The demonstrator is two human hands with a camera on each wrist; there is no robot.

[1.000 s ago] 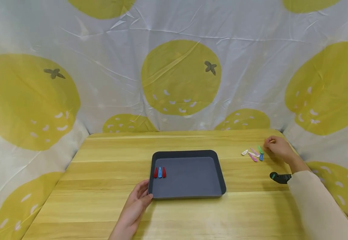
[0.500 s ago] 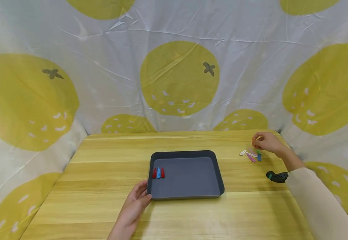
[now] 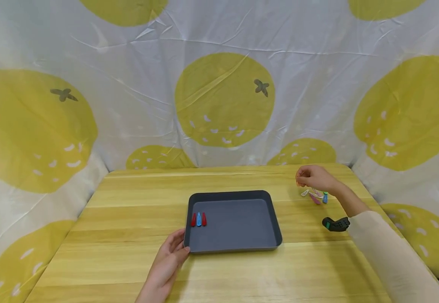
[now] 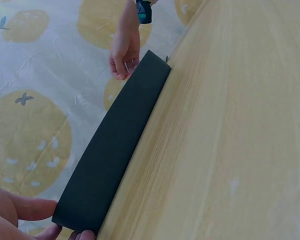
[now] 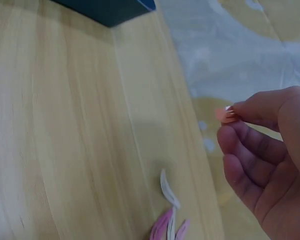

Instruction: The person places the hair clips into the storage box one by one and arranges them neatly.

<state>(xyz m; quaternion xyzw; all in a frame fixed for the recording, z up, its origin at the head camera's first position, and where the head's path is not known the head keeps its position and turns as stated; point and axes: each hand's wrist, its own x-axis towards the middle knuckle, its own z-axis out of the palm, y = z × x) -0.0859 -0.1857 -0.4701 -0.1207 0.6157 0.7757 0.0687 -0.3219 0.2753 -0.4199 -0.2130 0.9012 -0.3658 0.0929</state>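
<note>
Since the thumb and forefinger of the right hand (image 3: 315, 177) pinch it, the orange clip (image 5: 225, 115) is held up off the table (image 3: 128, 214), at the far right; its other fingers curl loosely inward without meeting the clip. Seen small and close to end-on in the right wrist view, the clip does not show clearly which way its long axis runs. From it, the tray (image 3: 238, 223) lies to the left and nearer the person, so a slanting gap of bare wood separates the two. The left hand (image 3: 169, 259) is well apart from the right and far from the orange clip; it grips the tray's near left corner, thumb at the near edge and fingers along the left wall. Inside the tray, close to that wall, a blue clip (image 3: 199, 219) lies between two red clips (image 3: 204, 219), side by side, all with their long axes running from near to far. A loose pile of clips (image 3: 314, 199), white, pink, green and blue, lies just on the near side of the right hand, pointing various ways. A black device (image 3: 336, 224) sits by the right sleeve (image 3: 393, 252). Behind everything hangs a cloth (image 3: 299, 101) printed with yellow fruit.
</note>
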